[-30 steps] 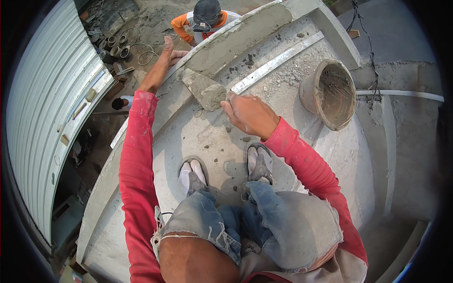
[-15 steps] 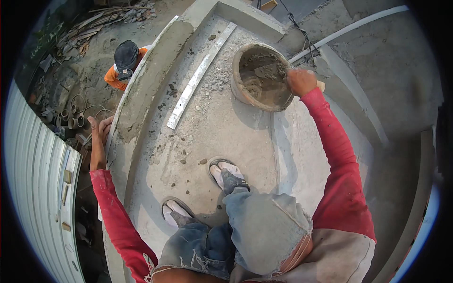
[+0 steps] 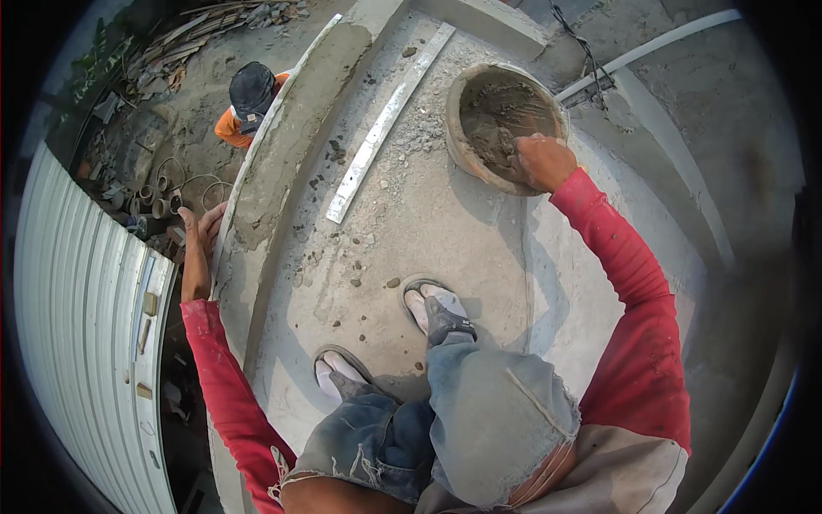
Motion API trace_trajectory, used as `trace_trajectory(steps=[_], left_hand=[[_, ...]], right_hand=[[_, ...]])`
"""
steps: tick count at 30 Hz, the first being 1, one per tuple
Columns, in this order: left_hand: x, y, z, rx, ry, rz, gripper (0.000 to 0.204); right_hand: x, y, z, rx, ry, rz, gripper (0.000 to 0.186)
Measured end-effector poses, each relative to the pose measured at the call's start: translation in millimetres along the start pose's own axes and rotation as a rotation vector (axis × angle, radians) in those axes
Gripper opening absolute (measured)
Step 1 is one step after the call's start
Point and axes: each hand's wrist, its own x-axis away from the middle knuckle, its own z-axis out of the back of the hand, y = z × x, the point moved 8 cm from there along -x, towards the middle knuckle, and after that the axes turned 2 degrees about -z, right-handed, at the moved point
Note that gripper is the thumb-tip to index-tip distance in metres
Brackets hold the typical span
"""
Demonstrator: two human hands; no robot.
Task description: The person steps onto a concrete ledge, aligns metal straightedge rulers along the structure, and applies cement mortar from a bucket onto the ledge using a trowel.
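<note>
My right hand is closed at the near right rim of a round bucket, on the handle of a trowel. Its blade, plain in the earlier frame, is now mostly hidden by the hand and the wet grey mortar inside. Over on the left, my left hand rests against the outer side of a low wall, thumb and fingers apart, holding nothing. Fresh-looking mortar coats the top of that wall.
A long pale straightedge lies on the gritty concrete floor between wall and bucket. Beyond the wall, lower down, is a person in a dark cap. Corrugated metal sheeting stands at left. A white pipe crosses the far right.
My right hand has pushed the trowel down into the mortar, and its blade has gone from sight. The whole view has shifted slightly; my left hand stays at the wall.
</note>
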Motion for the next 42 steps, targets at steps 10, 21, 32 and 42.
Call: trace_trajectory(steps=[10, 21, 32, 42], left_hand=[[-2, 2, 1, -0.079, 0.036, -0.006, 0.116], [-4, -2, 3, -0.129, -0.004, -0.087, 0.117], [-14, -10, 7, -0.469, 0.007, -0.236, 0.044], [-2, -13, 1, -0.454, 0.15, -0.243, 0.042]], right_hand=[[13, 68, -13, -0.786, -0.527, -0.225, 0.028], [46, 41, 36, -1.286, -0.341, -0.144, 0.025], [26, -168, 4, -1.53, -0.609, 0.157, 0.029], [38, -192, -29, -1.49, -0.682, 0.099, 0.027]])
